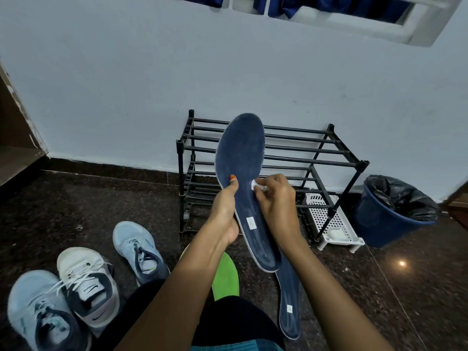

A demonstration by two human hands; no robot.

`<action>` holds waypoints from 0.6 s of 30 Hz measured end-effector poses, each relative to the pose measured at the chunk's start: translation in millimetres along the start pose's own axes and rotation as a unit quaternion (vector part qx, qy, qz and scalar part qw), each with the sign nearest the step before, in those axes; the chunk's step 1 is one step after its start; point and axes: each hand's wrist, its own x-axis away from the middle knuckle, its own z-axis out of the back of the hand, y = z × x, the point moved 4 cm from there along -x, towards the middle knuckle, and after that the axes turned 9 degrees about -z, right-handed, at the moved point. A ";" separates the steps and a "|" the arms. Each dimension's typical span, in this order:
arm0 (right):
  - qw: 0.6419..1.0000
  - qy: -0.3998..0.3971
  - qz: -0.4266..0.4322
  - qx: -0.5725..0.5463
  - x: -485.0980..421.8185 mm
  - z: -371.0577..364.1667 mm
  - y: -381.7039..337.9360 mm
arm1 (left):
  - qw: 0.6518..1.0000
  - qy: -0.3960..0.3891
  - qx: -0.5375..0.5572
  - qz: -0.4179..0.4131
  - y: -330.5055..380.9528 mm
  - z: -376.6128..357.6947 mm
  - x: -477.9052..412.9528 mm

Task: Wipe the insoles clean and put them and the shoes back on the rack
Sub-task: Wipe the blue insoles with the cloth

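Shoes: three on floor, well left of rack, parked clear.
Left hand: gripped blue insole by its edge, raised before rack, face up for wiping.
Right hand: pinched white wipe onto insole's middle.

Pale blue wall, plain and scuffed, meeting a dark speckled stone floor along a dark skirting. Top: white window frame with blue cloth behind it. Far left: brown wooden unit, edge chipped. Right: blue bin on the floor against the wall, lined with a black bag folded over its rim. Just left of the bin: white perforated tray on short legs. A lamp glare shows on the floor near the bin.
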 end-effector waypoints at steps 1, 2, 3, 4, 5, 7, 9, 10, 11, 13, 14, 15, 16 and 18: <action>1.000 0.004 0.001 -0.001 -0.3 -1.1 0.2 | 1.000 0.003 0.002 0.001 0.1 0.3 -0.3; 1.000 0.004 0.004 -0.005 1.7 -2.7 -0.2 | 1.000 0.006 0.004 0.004 -0.7 0.9 -1.2; 1.000 0.002 0.009 -0.009 4.8 -4.4 -1.0 | 1.000 0.009 0.004 0.010 -1.5 1.1 -1.3; 1.000 0.001 0.015 -0.013 8.2 -5.7 -1.8 | 1.000 0.009 0.001 0.014 -2.4 1.0 -1.5; 1.000 0.000 0.019 -0.015 11.2 -6.9 -2.9 | 1.000 0.008 -0.002 0.014 -2.5 1.1 -1.2; 1.000 -0.003 0.017 -0.019 11.6 -5.9 -4.2 | 1.000 0.002 -0.005 0.012 -3.4 0.9 -1.6; 1.000 -0.002 0.014 -0.020 5.0 -3.0 -4.9 | 1.000 -0.003 -0.003 0.010 -4.5 -0.6 -1.4; 1.000 0.003 0.011 -0.017 0.0 -1.5 -4.3 | 1.000 -0.006 -0.001 0.010 -5.2 -2.0 -0.9; 1.000 0.011 0.004 -0.014 -5.5 0.0 -3.3 | 1.000 -0.007 -0.001 0.010 -5.8 -3.1 -0.8; 1.000 0.022 -0.005 -0.010 -13.6 1.7 -2.9 | 1.000 -0.005 0.005 0.008 -6.0 -3.8 -0.7; 1.000 0.019 -0.002 -0.008 -13.9 0.6 -4.1 | 1.000 -0.001 0.010 0.006 -5.1 -3.0 -0.9; 1.000 0.011 0.007 -0.005 -10.8 -1.5 -6.5 | 1.000 0.003 0.014 0.005 -3.8 -1.5 -1.7; 1.000 0.002 0.020 -0.004 -5.7 -3.9 -9.7 | 1.000 0.006 0.016 0.004 -2.6 -0.1 -2.2; 0.999 -0.021 0.046 -0.010 6.0 -6.8 -15.7 | 1.000 0.008 0.018 0.004 -1.0 1.2 -1.9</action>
